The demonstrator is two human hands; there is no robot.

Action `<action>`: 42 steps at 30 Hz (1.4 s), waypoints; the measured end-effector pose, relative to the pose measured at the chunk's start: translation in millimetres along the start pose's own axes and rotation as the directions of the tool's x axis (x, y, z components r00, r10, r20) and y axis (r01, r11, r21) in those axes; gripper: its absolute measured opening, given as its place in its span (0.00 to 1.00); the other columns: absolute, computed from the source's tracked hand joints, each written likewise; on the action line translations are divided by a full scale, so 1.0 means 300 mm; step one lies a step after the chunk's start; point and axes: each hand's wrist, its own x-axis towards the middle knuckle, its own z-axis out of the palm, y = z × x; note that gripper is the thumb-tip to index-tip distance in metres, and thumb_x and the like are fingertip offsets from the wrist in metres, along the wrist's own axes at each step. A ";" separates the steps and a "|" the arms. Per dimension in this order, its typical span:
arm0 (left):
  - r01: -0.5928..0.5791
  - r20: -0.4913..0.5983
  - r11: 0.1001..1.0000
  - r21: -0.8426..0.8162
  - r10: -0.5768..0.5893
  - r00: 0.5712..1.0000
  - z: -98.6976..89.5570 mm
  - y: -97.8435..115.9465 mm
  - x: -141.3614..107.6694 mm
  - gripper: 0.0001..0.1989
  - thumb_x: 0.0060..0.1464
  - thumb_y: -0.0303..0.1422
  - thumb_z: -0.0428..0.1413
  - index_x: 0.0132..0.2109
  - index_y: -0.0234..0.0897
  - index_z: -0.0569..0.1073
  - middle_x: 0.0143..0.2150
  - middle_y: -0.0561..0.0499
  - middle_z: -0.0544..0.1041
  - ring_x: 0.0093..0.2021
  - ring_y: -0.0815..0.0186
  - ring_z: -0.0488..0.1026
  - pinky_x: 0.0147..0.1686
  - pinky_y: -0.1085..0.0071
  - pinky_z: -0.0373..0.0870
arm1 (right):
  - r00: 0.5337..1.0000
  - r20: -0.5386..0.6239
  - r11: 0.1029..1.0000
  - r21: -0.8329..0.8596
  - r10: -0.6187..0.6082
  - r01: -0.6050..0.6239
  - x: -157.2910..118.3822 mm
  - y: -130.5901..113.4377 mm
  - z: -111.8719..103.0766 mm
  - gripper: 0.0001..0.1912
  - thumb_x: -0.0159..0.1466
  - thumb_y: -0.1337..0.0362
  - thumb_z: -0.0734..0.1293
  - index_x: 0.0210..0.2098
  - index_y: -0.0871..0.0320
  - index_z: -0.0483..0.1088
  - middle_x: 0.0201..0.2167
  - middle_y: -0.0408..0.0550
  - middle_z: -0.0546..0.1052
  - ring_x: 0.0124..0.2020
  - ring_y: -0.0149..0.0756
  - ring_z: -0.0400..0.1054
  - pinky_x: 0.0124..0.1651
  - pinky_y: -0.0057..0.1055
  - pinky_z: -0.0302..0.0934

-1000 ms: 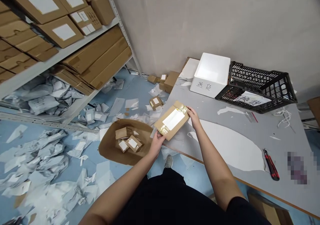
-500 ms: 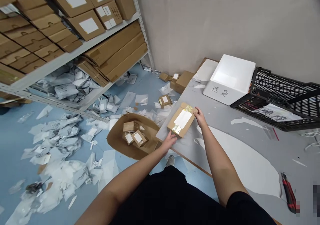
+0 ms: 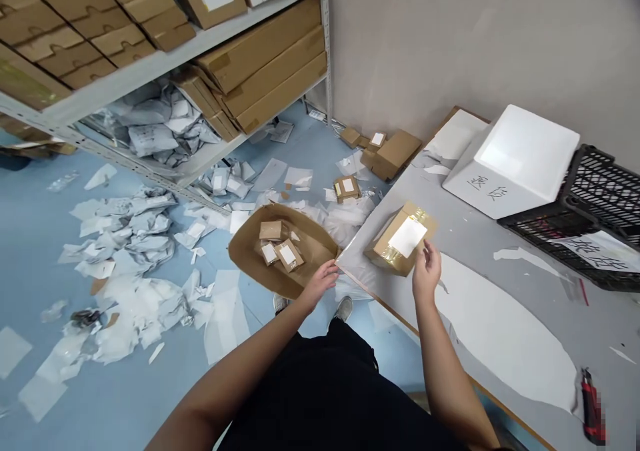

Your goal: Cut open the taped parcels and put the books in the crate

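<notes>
A brown cardboard box [image 3: 398, 239] is stuck with shiny yellowish tape [image 3: 399, 261] and a white label [image 3: 408, 237]; left hand [image 3: 319, 284] and right hand [image 3: 426, 271] are opened.

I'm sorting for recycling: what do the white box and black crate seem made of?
White box: probably rigid foam, smooth with a soft sheen, given its chunky walls; hard plastic is possible. Black crate: likely moulded plastic, fairly dull, given its regular openwork.

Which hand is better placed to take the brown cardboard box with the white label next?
Right, I'd say. The right hand is close beside the brown cardboard box, over the grey table; the left hand hovers farther off, by the table's corner.
</notes>
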 end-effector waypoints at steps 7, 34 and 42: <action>-0.029 -0.257 0.999 -0.038 0.018 0.966 -0.564 -0.021 -0.023 0.28 0.52 0.41 0.59 0.59 0.42 0.67 0.59 0.41 0.70 0.57 0.55 0.69 0.53 0.59 0.68 | 0.895 0.383 0.957 0.083 0.227 -0.278 -0.465 -0.160 0.333 0.20 0.63 0.53 0.63 0.51 0.56 0.71 0.51 0.55 0.75 0.54 0.45 0.68 0.59 0.48 0.59; 0.193 -0.481 0.928 0.319 -0.017 0.877 -1.570 -0.787 0.979 0.21 0.55 0.33 0.55 0.56 0.37 0.71 0.55 0.43 0.74 0.55 0.56 0.70 0.58 0.59 0.62 | 0.307 0.482 0.512 -0.382 0.821 -0.769 -1.053 0.937 1.717 0.18 0.54 0.50 0.66 0.39 0.52 0.70 0.31 0.43 0.74 0.34 0.36 0.68 0.42 0.39 0.66; 0.141 -0.312 0.701 0.699 0.122 0.942 -1.770 -1.070 1.472 0.21 0.58 0.31 0.52 0.57 0.28 0.69 0.57 0.37 0.71 0.59 0.53 0.66 0.60 0.57 0.57 | 0.164 0.408 0.319 -0.348 0.898 -0.881 -1.316 1.412 1.874 0.22 0.57 0.43 0.63 0.43 0.51 0.67 0.36 0.48 0.74 0.41 0.41 0.69 0.42 0.41 0.68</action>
